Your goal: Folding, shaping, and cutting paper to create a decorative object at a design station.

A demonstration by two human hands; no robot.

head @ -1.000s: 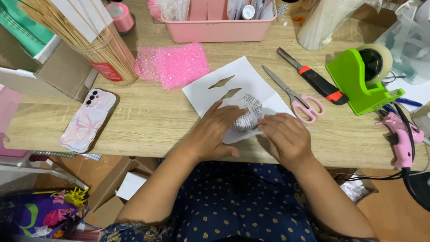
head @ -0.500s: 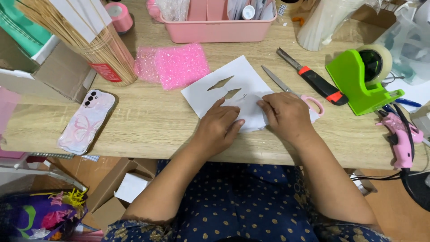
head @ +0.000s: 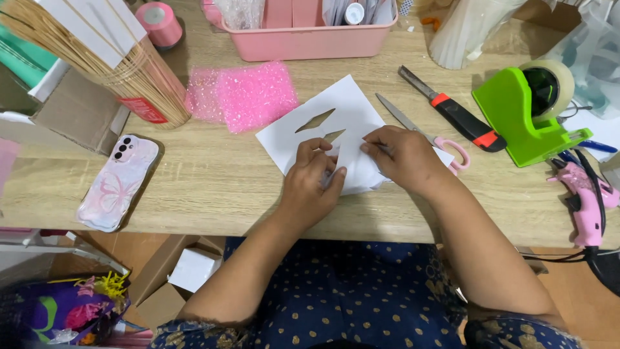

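Head | left hand (head: pixel 309 187), right hand (head: pixel 400 155) — one white paper (head: pixel 349 116) | one scissors (head: pixel 423 136)

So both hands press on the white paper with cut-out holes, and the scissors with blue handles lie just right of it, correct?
Not quite: the scissors have pink handles, not blue, as the head view shows. The rest holds: the left hand and right hand both press on the white paper, and the scissors lie just right of it.

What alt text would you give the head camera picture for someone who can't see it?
Both hands, left hand and right hand, press on a white paper sheet with cut-out shapes on a wooden table. Scissors, a utility knife and a green tape dispenser lie to the right, a phone to the left.
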